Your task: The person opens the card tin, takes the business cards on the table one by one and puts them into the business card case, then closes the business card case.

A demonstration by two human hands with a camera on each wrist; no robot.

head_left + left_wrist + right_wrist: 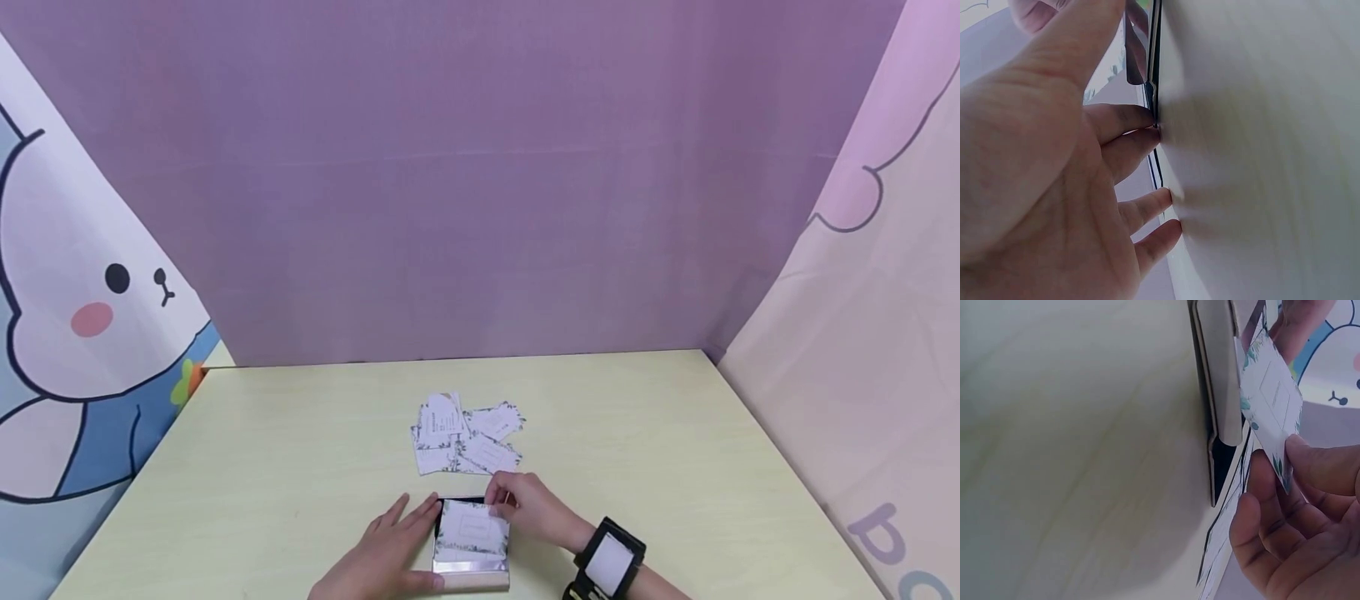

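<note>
Near bench [300, 467] edge: black card box [472, 542], printed card [474, 531] on top.
Left hand [390, 554]: fingers straight, flat beside the box.
Right hand [528, 504]: pinches the card's corner.
Right wrist view only: card [1272, 403] tilted above the box.
Behind: loose cards [465, 437].

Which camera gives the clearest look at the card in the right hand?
The right wrist view: the card fills it, leafy border plain, pinched by the right hand. The head view shows it small over the black holder. The left wrist view doesn't show it clearly.

No legible text on the cards [465, 437] or the backdrop [885, 533].
</note>
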